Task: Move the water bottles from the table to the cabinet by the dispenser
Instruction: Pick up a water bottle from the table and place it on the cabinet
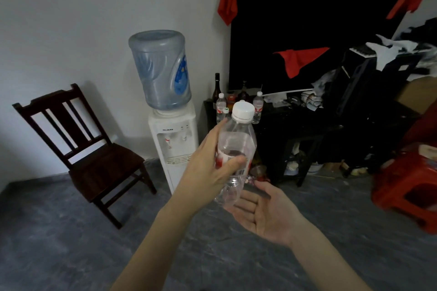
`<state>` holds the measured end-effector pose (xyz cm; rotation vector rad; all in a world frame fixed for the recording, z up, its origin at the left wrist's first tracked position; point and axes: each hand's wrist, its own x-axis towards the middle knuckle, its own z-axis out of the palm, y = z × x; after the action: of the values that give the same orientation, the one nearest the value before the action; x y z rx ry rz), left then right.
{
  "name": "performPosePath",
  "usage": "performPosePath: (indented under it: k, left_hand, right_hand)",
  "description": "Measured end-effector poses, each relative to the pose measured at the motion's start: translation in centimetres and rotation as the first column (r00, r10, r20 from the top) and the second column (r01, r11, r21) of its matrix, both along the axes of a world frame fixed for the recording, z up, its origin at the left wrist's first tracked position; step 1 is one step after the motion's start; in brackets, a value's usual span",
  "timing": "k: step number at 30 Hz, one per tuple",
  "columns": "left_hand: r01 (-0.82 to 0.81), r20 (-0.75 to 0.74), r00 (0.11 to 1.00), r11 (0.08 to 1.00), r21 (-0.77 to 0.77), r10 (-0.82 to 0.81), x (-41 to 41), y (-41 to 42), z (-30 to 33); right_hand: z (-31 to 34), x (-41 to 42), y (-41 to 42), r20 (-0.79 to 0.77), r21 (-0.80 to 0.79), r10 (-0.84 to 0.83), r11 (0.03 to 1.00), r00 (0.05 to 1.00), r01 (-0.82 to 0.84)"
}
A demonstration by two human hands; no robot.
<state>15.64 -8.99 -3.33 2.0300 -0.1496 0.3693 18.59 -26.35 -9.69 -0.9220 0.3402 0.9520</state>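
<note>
The room is dim, with soft grey light and a weak shadow of the chair (80, 149) on the wall (71, 19). The wide lens bends the edges, and the red stool (406, 186) at right is blurred.

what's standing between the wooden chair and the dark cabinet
In the head view, the water dispenser stands against the wall between the wooden chair and the dark cabinet.

Clear capped water bottle (236, 146) upright in mid-air, two others (257, 107) seemingly standing on dark cabinet (295, 120)
</note>
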Motion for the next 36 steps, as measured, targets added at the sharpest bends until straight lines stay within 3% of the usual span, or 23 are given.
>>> performPosePath:
  k: [18,36]
  left_hand:
    - [0.138,-0.087,0.986,0.989,-0.054,-0.142,25.8,11.3,-0.8]
    - [0.169,-0.142,0.976,0.986,-0.006,-0.168,44.3,13.0,-1.8]
  right_hand:
    - [-1.0,24.0,9.4,-0.053,-0.104,-0.107,0.989,0.993,0.101]
    - [-3.2,42.8,10.0,-0.106,-0.059,-0.105,0.993,0.989,0.099]
